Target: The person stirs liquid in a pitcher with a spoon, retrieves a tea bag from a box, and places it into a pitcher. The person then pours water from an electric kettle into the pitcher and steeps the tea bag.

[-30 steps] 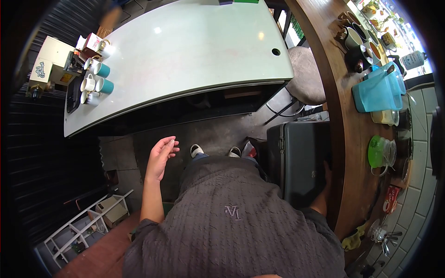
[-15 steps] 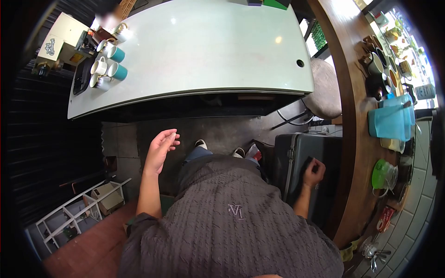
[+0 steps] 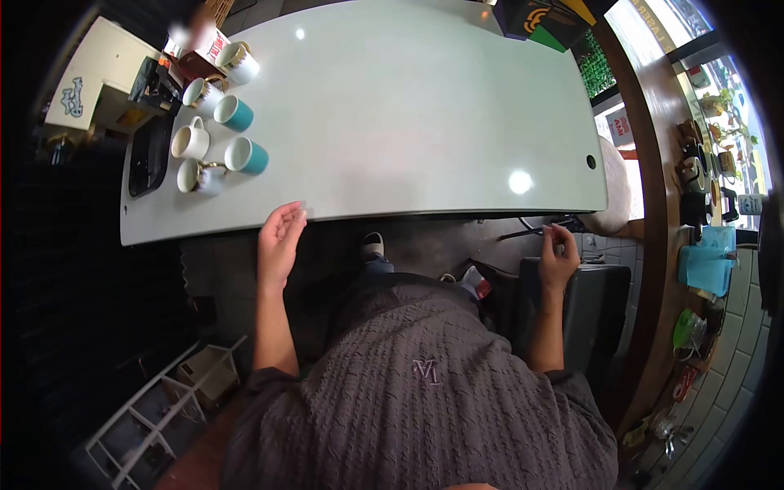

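My left hand (image 3: pixel 280 245) hangs just over the front edge of the white table (image 3: pixel 367 139), its fingers loosely bent and apart, with nothing seen in it. My right hand (image 3: pixel 559 257) is in front of the table, above a dark grey case (image 3: pixel 592 314). Its fingers are loosely curled with a gap between them, and no object shows there. Nearest to my left hand, on the table's left end, stand several mugs: two teal mugs (image 3: pixel 255 158), (image 3: pixel 239 115), a plain white mug (image 3: pixel 191 142), and white mugs with gold handles (image 3: pixel 238 64), (image 3: pixel 192 175).
A black tray (image 3: pixel 150 155) and a cream machine (image 3: pixel 90 73) are at the far left. A dark box (image 3: pixel 543 18) sits at the table's back right. Along the right runs a wooden counter (image 3: pixel 653 269) with cups and a blue container (image 3: pixel 708 265). A stool (image 3: pixel 614 188) stands beside the table.
The table and mugs appear closer and lower in view. Both hands have risen toward the table edge, my right hand most. The dark box has come further into view.
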`<state>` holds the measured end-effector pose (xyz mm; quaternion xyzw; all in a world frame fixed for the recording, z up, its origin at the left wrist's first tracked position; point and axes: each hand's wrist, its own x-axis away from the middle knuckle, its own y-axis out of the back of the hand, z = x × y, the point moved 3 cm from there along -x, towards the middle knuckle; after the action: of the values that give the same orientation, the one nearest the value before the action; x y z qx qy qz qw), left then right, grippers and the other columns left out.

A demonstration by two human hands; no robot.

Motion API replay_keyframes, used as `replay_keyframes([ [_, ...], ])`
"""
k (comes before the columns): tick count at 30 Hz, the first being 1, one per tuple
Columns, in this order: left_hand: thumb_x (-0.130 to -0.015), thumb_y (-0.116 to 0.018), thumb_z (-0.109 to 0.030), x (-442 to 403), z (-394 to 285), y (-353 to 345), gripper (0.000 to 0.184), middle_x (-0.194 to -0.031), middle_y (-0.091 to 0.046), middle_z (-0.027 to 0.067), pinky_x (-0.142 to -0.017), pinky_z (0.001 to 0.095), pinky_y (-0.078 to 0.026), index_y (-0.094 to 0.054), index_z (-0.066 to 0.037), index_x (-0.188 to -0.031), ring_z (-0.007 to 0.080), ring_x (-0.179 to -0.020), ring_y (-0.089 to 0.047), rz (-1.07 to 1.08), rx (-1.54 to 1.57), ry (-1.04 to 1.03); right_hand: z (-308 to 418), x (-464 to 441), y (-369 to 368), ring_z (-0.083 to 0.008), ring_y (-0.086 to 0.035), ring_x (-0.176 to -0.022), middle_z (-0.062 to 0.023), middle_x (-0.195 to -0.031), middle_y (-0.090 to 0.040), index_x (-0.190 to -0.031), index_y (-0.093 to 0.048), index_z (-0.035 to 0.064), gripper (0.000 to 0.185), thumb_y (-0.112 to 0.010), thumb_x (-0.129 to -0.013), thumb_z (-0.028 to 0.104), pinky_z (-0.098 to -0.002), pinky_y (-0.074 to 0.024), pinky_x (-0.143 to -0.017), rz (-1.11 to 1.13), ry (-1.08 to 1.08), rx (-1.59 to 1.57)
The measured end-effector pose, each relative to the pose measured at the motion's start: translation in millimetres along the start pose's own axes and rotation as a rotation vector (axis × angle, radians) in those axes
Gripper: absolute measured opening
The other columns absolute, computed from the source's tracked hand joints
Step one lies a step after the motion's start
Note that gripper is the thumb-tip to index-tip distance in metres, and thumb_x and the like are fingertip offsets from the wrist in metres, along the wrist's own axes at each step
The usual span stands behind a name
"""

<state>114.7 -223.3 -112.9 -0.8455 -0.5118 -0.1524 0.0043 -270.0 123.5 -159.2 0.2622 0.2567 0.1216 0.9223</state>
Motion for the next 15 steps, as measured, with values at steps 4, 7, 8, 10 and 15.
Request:
replay_keyframes([
  [4,-0.096,-0.066,-0.014,-56.7,-1.3,13.8,0.034,-0.105,-0.064,0.0061,-0.082,0.0222,-0.048,-0.058,0.004,-0.123,0.0083,-0.091,-0.059,0.094,-0.059,-0.098,58.7,1.8,-66.5,-0.0099,-0.064,-0.077,-0.0052,-0.083,-0.071,-0.094,-0.070,-0.0011,0.015,-0.078,-0.082,0.003,-0.0252,-0.0509,-0.074,0.042,-0.132,-0.248],
  [7,-0.095,-0.067,-0.017,-87.5,-11.2,6.0,0.034,-0.106,-0.065,0.0067,-0.082,0.0247,-0.048,-0.059,0.003,-0.122,0.0104,-0.091,-0.060,0.229,-0.104,-0.123,95.6,3.1,-76.9,-0.0101,-0.066,-0.079,-0.0048,-0.082,-0.071,-0.094,-0.070,-0.0009,0.015,-0.078,-0.081,0.002,-0.0246,-0.0513,-0.075,0.039,-0.065,-0.121],
  [8,-0.096,-0.067,-0.017,-95.5,-16.1,-0.2,0.034,-0.106,-0.065,0.0070,-0.083,0.0255,-0.048,-0.060,0.003,-0.122,0.0111,-0.092,-0.061,0.272,-0.113,-0.133,105.3,2.9,-71.9,-0.0101,-0.066,-0.078,-0.0045,-0.081,-0.071,-0.094,-0.070,-0.0008,0.015,-0.078,-0.081,0.002,-0.0243,-0.0513,-0.075,0.035,-0.003,-0.058],
  [10,-0.096,-0.067,-0.017,-110.0,-23.6,-14.9,0.034,-0.107,-0.065,0.0074,-0.084,0.0260,-0.049,-0.060,0.002,-0.122,0.0118,-0.094,-0.061,0.360,-0.115,-0.147,107.1,10.0,-54.2,-0.0098,-0.066,-0.079,-0.0041,-0.082,-0.072,-0.095,-0.071,-0.0003,0.017,-0.078,-0.080,0.002,-0.0244,-0.0518,-0.075,-0.057,-0.032,0.028],
  [15,-0.096,-0.067,-0.018,-127.2,-44.9,-70.7,0.034,-0.109,-0.065,0.0080,-0.088,0.0269,-0.049,-0.061,0.002,-0.122,0.0128,-0.097,-0.062,0.581,-0.090,-0.192,93.8,44.3,21.2,-0.0085,-0.066,-0.085,-0.0049,-0.090,-0.073,-0.103,-0.072,0.0000,0.016,-0.072,-0.087,0.003,-0.0240,-0.0515,-0.079,-0.462,-0.268,-0.031],
])
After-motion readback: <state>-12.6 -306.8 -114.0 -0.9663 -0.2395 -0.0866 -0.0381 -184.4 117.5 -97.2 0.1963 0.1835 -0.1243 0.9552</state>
